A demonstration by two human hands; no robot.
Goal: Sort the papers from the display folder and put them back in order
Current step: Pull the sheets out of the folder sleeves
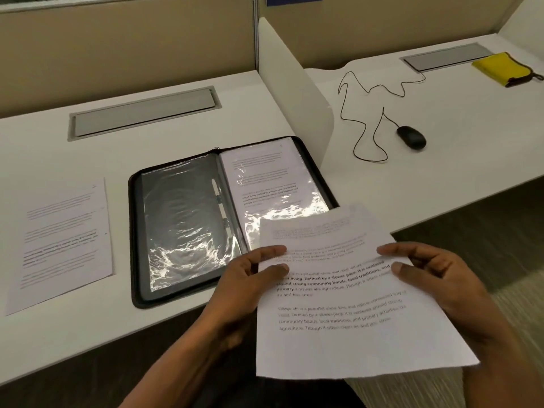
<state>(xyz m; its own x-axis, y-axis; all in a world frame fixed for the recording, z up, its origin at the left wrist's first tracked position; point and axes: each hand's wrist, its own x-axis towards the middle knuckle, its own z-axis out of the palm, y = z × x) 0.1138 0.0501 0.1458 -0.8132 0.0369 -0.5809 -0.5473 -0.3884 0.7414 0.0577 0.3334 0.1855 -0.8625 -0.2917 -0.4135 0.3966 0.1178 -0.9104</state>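
While both hands' fingers [266,254] (curled) pinch the paper [353,304].

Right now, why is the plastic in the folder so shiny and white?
Head view: ceiling light bounces off the crinkled plastic sleeves of the display folder as white glare, hiding some print; the loose sheet on the left looks faint and blurry; the held paper reads sharpest.

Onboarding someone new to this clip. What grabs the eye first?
The printed white paper sheet, gripped at its side edges by the left hand and right hand, fills the foreground. Behind it the black zip display folder lies open on the white desk, with another printed sheet lying flat to its left.
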